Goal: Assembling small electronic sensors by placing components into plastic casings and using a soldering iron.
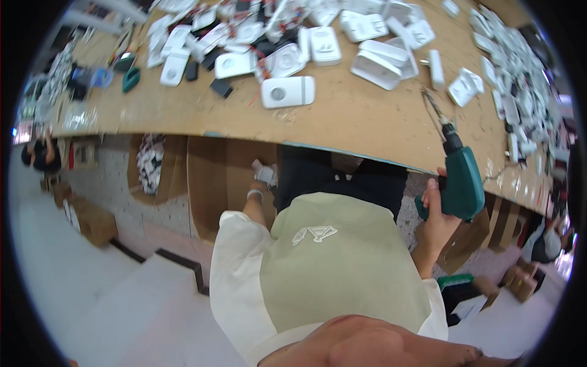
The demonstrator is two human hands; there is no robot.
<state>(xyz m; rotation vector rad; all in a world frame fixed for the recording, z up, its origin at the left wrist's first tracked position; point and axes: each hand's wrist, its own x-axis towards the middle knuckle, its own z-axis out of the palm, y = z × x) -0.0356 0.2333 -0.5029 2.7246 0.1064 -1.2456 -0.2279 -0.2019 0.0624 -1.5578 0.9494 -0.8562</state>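
Head cam: right hand [435, 211] wrapped tight round green power drill [460, 177], held at surface [361, 122] edge, bit up. Left hand [264, 174] below surface, closed on small white part [266, 172], beside open cardboard box [211, 177]; box contents not visible.

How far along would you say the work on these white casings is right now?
Done: hard to tell; many white casings lie scattered, several open, across the bench. In hand: the right hand grips a green drill, bit up, off the bench; the left hand reaches below the bench edge holding something white. Left: one closed casing lies nearest, untouched.
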